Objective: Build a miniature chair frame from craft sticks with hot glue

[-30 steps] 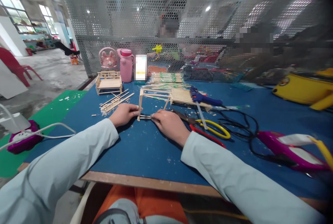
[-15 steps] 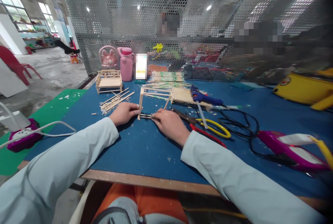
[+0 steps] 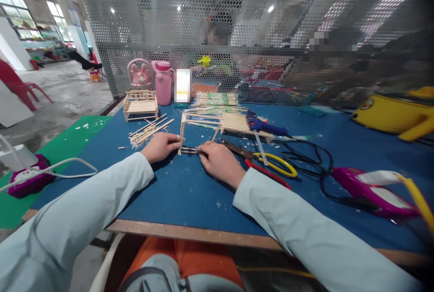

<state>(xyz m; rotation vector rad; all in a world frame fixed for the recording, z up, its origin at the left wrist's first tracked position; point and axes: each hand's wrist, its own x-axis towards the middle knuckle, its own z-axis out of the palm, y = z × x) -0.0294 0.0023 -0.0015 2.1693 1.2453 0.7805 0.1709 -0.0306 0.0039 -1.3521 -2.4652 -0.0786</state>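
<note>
A small open frame of thin wooden sticks (image 3: 182, 131) stands on the blue table in front of me. My left hand (image 3: 160, 147) pinches its left upright near the bottom. With fingers closed, my right hand (image 3: 219, 160) grips the lower right corner, where two low crossbars end; the fingertips hide that joint. Loose sticks (image 3: 151, 130) lie in a pile beyond my left hand. Right of my right hand are pliers (image 3: 249, 153) with one red and one yellow handle. A blue glue gun (image 3: 266, 125) with a glue stick rests on a flat stick panel (image 3: 233, 121).
A finished-looking miniature stick bench (image 3: 140, 104) stands at the back left, before a pink bottle (image 3: 163, 84). Bundled sticks (image 3: 217, 99) lie by the mesh screen (image 3: 135, 25). Black cable (image 3: 305, 161) and a purple power strip (image 3: 373, 190) occupy the right; another purple strip (image 3: 29, 176) is left.
The whole view has shifted slightly. Both hands keep the same hold on the stick frame, and nothing on the table has visibly moved.
</note>
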